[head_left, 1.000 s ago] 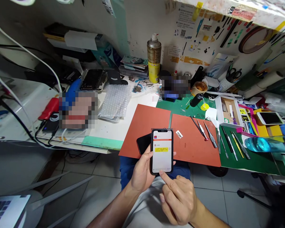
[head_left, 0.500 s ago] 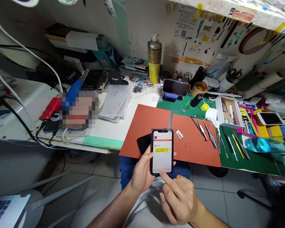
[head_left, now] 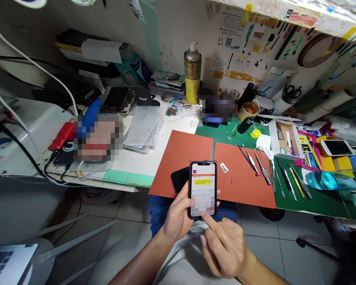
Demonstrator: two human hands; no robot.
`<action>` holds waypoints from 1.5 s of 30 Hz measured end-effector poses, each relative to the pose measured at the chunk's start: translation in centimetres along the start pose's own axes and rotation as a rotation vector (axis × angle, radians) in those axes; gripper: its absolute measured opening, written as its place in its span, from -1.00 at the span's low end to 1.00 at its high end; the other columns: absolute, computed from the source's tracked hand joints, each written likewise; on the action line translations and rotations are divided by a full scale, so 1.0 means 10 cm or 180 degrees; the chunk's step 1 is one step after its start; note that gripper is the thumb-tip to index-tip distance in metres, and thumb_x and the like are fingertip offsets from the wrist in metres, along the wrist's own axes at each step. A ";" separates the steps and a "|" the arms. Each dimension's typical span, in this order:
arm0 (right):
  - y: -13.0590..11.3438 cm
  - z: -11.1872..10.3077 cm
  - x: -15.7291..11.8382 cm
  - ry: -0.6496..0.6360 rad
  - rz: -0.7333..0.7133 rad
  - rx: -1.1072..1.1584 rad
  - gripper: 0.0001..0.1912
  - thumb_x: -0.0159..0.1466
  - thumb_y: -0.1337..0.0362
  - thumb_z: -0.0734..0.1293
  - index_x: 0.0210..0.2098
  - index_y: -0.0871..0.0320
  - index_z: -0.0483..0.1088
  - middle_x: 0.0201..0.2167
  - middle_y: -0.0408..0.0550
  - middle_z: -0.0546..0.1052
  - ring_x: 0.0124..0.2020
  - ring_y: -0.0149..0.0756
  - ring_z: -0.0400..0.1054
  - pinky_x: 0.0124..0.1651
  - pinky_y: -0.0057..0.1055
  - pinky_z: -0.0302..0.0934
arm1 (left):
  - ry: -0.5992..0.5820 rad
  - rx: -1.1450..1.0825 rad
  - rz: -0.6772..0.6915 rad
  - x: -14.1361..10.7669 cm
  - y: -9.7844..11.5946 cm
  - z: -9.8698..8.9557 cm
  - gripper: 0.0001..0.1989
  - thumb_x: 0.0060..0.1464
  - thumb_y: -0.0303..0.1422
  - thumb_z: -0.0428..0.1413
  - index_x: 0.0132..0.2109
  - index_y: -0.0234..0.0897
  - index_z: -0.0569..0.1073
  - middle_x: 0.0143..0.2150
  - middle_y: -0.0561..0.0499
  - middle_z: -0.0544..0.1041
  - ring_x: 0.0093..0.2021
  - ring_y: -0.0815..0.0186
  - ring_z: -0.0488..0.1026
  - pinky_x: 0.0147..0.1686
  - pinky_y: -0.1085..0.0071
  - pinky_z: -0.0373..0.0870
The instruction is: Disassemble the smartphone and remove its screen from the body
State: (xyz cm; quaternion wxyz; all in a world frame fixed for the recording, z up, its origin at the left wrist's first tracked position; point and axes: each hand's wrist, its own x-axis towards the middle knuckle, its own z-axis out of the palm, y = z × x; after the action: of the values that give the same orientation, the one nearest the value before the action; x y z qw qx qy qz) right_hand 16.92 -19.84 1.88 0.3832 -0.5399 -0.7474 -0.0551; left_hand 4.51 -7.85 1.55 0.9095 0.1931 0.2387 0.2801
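A black-framed phone (head_left: 203, 184) is upright in my left hand (head_left: 177, 217), whose fingers wrap round it from behind with the thumb on its left edge. Its lit screen shows a message page with a keyboard in the lower half. My right hand (head_left: 225, 247) is below and to the right, index finger stretched to the bottom of the screen, the other fingers curled in and holding nothing visible. Behind the held phone, a second dark phone (head_left: 179, 179) lies on the left reddish-brown mat (head_left: 178, 154).
Tweezers (head_left: 249, 160) lie on the right reddish-brown mat (head_left: 228, 180). More tools, a blue-tinted bottle (head_left: 329, 180) and a white open box (head_left: 284, 138) are at the right. Bubble wrap (head_left: 144, 126) lies at the left; a spray can (head_left: 192, 73) stands at the back.
A keyboard has opened on the phone screen, and the messages have moved up. My left thumb has shifted slightly onto the screen's edge; my right fingertip has moved slightly right.
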 end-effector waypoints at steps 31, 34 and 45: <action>0.09 -0.03 -0.05 -0.0036 0.0315 -0.0172 -0.75 0.34 0.46 0.25 -0.06 0.31 0.51 0.07 0.43 0.66 -0.36 -0.14 0.59 -0.48 -0.27 0.16 | -0.0159 0.0216 0.0033 -0.01 -0.02 -0.07 -0.24 0.13 -0.54 0.28 0.43 -0.07 0.36 0.39 -0.17 0.54 0.47 -0.23 0.36 0.46 -0.32 0.23; 0.08 -0.04 -0.06 0.0026 0.0260 -0.0122 -0.76 0.33 0.46 0.24 -0.09 0.29 0.51 0.06 0.41 0.67 -0.37 -0.14 0.57 -0.48 -0.26 0.16 | -0.0153 0.0250 0.0030 -0.01 -0.01 -0.07 -0.24 0.14 -0.54 0.29 0.44 -0.07 0.34 0.35 -0.19 0.57 0.45 -0.21 0.39 0.44 -0.30 0.26; 0.06 -0.06 0.03 -0.0105 0.0184 0.0012 -0.81 0.35 0.48 0.23 -0.15 0.31 0.48 0.06 0.45 0.67 -0.57 -0.30 0.33 -0.49 -0.22 0.04 | 0.0025 0.0250 -0.0055 0.00 0.00 -0.03 -0.34 0.23 -0.48 0.27 0.42 -0.09 0.36 0.39 -0.19 0.53 0.41 -0.21 0.44 0.38 -0.28 0.37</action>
State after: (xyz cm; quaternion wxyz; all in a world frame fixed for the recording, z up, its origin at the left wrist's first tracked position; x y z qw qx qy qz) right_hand 17.74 -19.65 2.34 0.3732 -0.5614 -0.7379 -0.0337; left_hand 4.38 -7.79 1.31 0.9027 0.2255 0.2547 0.2634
